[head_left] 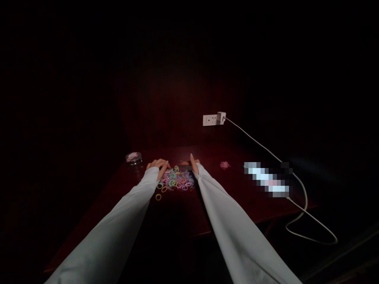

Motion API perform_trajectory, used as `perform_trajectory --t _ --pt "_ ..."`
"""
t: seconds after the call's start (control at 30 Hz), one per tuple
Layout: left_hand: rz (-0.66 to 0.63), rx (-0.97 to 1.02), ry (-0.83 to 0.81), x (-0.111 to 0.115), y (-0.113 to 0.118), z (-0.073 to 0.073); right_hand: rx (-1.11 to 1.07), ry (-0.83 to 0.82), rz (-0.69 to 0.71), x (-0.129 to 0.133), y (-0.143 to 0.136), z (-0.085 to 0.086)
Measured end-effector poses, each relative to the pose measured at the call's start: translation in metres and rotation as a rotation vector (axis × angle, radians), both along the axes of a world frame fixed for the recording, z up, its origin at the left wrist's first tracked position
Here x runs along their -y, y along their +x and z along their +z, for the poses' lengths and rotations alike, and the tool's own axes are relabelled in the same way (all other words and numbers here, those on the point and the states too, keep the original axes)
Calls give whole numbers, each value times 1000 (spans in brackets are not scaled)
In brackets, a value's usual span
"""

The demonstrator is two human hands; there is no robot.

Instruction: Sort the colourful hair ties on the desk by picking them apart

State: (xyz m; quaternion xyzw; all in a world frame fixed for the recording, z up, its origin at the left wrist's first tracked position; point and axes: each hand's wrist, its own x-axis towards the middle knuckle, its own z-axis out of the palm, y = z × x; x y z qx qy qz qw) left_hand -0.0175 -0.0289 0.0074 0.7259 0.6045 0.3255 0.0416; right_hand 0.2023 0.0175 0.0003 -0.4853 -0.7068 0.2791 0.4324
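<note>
A loose pile of small coloured hair ties (179, 180) lies on the dark red table, between my two hands. My left hand (158, 165) rests at the pile's left edge, fingers stretched and slightly curved, thumb against the outer ties. On the far right side is my right hand (194, 163), thumb raised and a finger reaching left behind the pile. Both hands look open, and I see nothing held in either. Yellow hair ties (158, 197) lie apart at the near left. Part of the right hand is hidden by its sleeve.
A clear round container (134, 158) with pinkish items on top stands at the left. A small heap of pink bands (225, 165) lies right of the pile. Further right is a blurred-out bright device (266, 179) with a white cable (257, 142) running to a wall socket (209, 120).
</note>
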Motion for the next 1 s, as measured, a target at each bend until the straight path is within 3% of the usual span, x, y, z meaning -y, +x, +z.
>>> perform_trajectory --t 0.13,0.3,0.47,0.53,0.7,0.87,1.0 --pt "19 -2 8 2 1 2 -339 -251 182 13 6 15" --pt "-5 -3 19 3 0 2 -446 -328 216 31 9 30" --pt "-3 -25 31 6 3 5 -463 -317 300 29 0 27" --pt "1 -30 31 8 5 6 -400 -278 261 25 -2 24" --pt "3 -28 21 14 12 12 113 -115 -148 19 -2 21" --pt "15 -28 12 14 13 13 515 -80 -97 21 -5 14" --pt "-21 -42 6 8 7 7 534 4 -62 19 -7 5"
